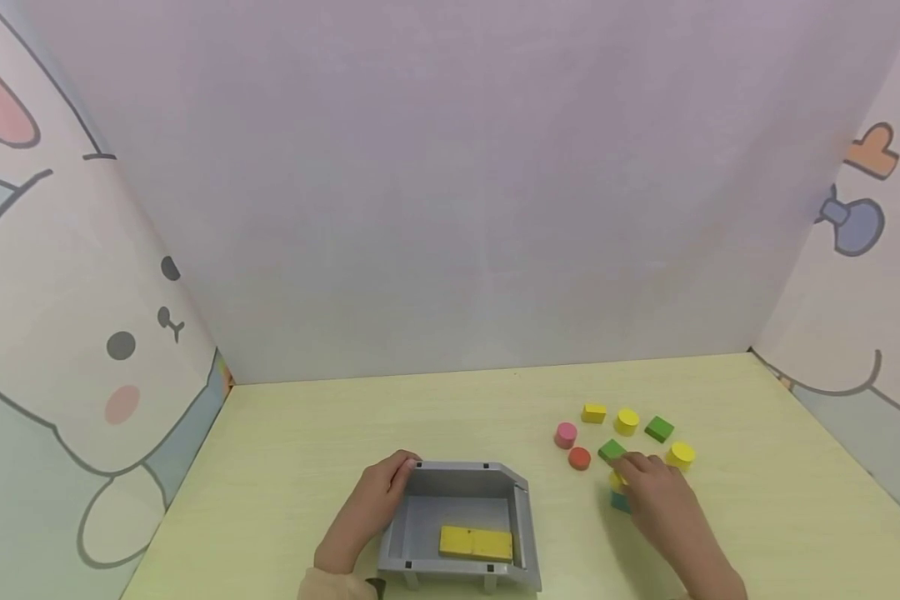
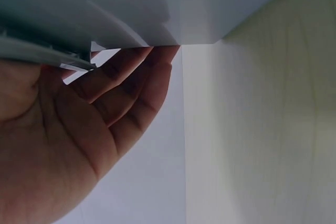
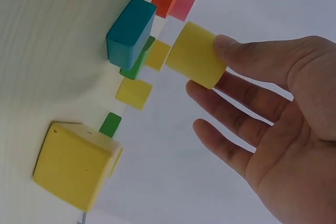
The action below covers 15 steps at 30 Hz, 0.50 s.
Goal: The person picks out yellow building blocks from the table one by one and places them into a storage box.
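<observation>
My left hand [image 1: 378, 493] grips the left wall of a grey plastic bin [image 1: 461, 504], thumb at the rim. In the left wrist view, its fingers [image 2: 139, 100] reach along the outside of the wall. Inside the bin lie yellow blocks [image 1: 476, 543], side by side. With thumb and fingertips my right hand [image 3: 262, 103] pinches a yellow cylinder [image 3: 194, 55], held above the table. Close by it stands a teal block [image 3: 128, 35]; in the head view, the right hand [image 1: 663, 500] partly covers that block.
Beyond the right hand are spread a pink cylinder [image 1: 566, 434], a red disc [image 1: 580, 458], green blocks [image 1: 659, 429], yellow cylinders [image 1: 627, 422] and a small yellow block [image 1: 593, 413]. A larger yellow block [image 3: 73, 166] shows in the right wrist view. A pale wall [image 1: 480, 208] rises behind the table.
</observation>
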Available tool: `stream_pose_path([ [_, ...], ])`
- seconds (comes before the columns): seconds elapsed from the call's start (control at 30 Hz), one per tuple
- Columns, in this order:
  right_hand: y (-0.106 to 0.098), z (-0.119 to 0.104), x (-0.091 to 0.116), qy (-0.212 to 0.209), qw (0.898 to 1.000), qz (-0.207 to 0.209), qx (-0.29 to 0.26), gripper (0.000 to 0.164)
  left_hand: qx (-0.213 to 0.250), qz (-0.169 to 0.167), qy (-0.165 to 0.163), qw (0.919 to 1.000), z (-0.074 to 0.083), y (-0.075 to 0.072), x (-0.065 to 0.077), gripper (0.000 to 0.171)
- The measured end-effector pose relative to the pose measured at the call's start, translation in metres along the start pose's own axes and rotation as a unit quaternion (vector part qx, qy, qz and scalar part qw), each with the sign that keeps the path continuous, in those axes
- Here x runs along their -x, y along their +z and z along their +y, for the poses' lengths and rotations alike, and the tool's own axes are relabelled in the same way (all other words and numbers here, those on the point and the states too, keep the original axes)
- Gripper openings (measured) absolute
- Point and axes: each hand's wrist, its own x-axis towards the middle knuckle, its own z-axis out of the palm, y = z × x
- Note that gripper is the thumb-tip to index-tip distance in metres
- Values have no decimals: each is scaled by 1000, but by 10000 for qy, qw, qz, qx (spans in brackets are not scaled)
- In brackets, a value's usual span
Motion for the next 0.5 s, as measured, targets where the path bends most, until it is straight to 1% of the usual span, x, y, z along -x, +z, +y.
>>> stream_pose_path([
  [0.2,3,-9,-2,-113,9999,-59,46,37,1,11,11,10000,0,0,0,21],
  [0.37,6,-17,-2,-248,9996,54,77,34,-14,38,64,10000,0,1,0,22],
  [0.5,6,-24,-4,-276,9996,-70,74,33,-22,36,2,10000,0,1,0,22],
])
